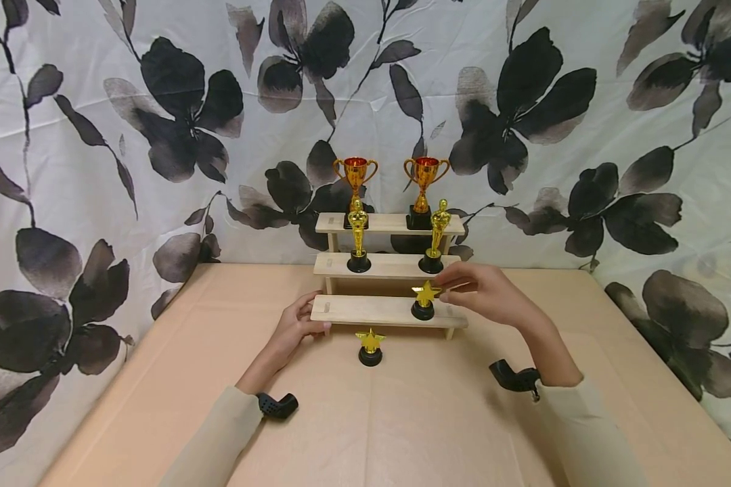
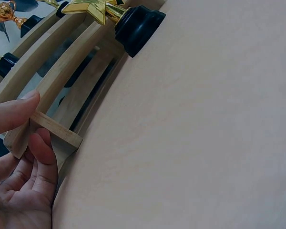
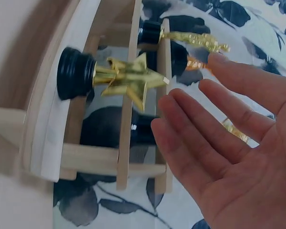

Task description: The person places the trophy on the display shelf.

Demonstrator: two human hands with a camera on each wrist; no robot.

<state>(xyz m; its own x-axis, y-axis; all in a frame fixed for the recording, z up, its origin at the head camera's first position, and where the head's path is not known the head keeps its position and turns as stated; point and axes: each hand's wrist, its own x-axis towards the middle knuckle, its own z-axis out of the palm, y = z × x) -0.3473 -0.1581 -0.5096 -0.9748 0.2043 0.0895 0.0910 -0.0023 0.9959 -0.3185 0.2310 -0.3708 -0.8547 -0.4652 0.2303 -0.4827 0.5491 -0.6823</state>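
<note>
A three-tiered wooden display stand (image 1: 365,309) stands on the table. My left hand (image 1: 295,321) holds the left end of its lowest step, thumb on top and fingers curled beneath, as the left wrist view shows. On that step's right side stands a gold star trophy (image 1: 425,296) with a black base. My right hand (image 1: 484,292) is just right of this star, its fingers (image 3: 195,129) extended and apart from it in the right wrist view. A second star trophy (image 1: 370,346) stands on the table before the stand, near the left hand.
Two gold figure statuettes (image 1: 358,233) stand on the middle step. Two cup trophies (image 1: 423,182) are on the top step, the left one partly behind a statuette. Behind the table (image 1: 402,419) hangs a floral cloth (image 1: 402,122).
</note>
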